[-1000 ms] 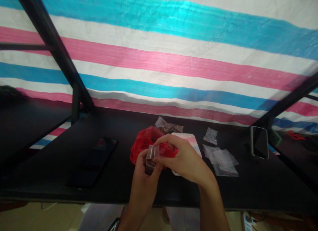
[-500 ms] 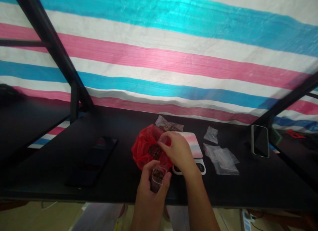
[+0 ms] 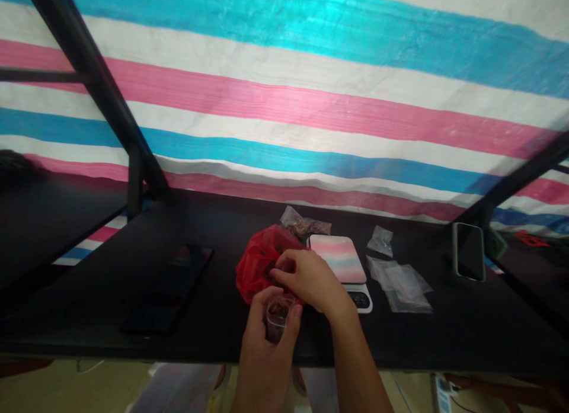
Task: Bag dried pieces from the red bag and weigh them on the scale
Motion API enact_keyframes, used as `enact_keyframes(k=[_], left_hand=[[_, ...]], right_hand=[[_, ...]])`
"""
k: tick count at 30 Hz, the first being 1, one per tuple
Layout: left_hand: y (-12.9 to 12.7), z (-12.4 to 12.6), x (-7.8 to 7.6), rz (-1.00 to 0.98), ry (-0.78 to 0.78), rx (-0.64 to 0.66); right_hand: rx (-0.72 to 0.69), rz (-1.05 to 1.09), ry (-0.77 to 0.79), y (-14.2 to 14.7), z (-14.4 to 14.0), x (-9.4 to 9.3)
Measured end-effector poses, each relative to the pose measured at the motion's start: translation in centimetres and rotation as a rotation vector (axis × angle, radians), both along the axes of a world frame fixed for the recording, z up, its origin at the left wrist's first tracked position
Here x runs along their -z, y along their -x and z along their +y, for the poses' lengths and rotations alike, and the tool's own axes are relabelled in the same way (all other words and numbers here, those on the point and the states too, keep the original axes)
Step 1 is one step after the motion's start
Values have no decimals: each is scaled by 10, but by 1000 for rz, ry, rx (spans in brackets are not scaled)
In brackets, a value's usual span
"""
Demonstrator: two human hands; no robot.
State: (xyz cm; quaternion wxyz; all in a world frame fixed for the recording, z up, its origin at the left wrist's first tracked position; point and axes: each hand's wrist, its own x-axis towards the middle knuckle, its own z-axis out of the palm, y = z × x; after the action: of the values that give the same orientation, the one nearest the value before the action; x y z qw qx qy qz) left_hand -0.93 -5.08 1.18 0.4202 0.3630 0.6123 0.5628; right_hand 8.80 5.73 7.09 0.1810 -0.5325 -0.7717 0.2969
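Note:
My left hand (image 3: pixel 267 330) is closed around a small clear plastic bag (image 3: pixel 278 318), its mouth held open toward me and brown dried bits inside. Just beyond it, a red plastic bag (image 3: pixel 253 265) stands open on the black table. My right hand (image 3: pixel 306 277) reaches into the red bag's mouth, thumb and fingertips drawn together at the dark brown bits; what they pinch is hidden. Close by on the right is a white digital scale (image 3: pixel 340 259) with a striped reflection on its plate, partly covered by my right wrist.
A clear bag of brown bits (image 3: pixel 304 223) lies behind the scale. To the right are a small crumpled clear bag (image 3: pixel 380 241), flat empty zip bags (image 3: pixel 402 285) and a propped phone (image 3: pixel 469 252). A dark flat panel (image 3: pixel 171 291) lies left on the black table (image 3: pixel 213 217).
My right hand has moved slightly left and lower into the red bag, uncovering more of the scale. The small bag in my left hand has tilted a little toward me.

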Motion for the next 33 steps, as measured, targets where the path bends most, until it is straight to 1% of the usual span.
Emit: enact_keyframes(k=[4, 7, 10, 14, 19, 23, 28, 33], left_hand=[[1, 2, 0, -9, -12, -9], [2, 6, 1, -19, -22, -15], [4, 11, -1, -44, -38, -26], [4, 19, -6, -71, -63, -36], [2, 26, -12, -144, -69, -11], [0, 27, -14, -157, -81, -17], [0, 26, -14, -135, -90, -27], [2, 25, -13, -149, -77, -11]], right_hand=[[23, 115, 12, -4, 2, 6], [45, 217, 6, -11, 5, 4], [43, 354, 3, -19, 4, -4], [8, 484, -57, -26, -4, -19], [-88, 490, -41, -30, -18, -34], [-142, 464, -31, -32, -23, -39], [-156, 477, -32, -31, -23, -39], [-126, 500, -21, -29, -22, -39]])
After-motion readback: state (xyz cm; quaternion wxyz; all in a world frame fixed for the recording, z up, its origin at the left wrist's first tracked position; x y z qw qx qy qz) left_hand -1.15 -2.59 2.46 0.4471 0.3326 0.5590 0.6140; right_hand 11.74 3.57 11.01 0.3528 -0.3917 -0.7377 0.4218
